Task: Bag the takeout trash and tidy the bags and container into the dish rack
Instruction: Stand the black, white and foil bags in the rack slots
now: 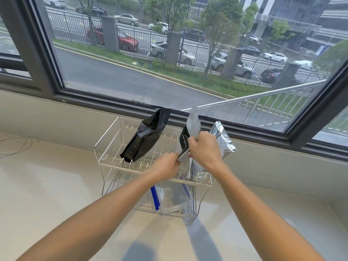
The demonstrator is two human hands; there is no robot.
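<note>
1. a grey-and-black pouch is held upright over the dish rack; the right hand is curled round its middle, and the left hand pinches its lower edge.
2. both grips are closed on the same pouch, with the fingers bunching the film.
3. the pouch is judged light, thin and crinkly; it looks likely to fold or slip if taken by one corner, so a hold across the middle or along a sealed edge seems safest.
4. just right of it a silver foil bag stands in the rack's top tier, leaning toward the window frame.
5. to the left a black pouch is propped slanting among the rack's tines, its top resting against the window frame.
6. in the lower tier a clear plastic container with blue strips is seen; its contents cannot be made out.
7. the rack stands on a pale desk beside the window.
</note>
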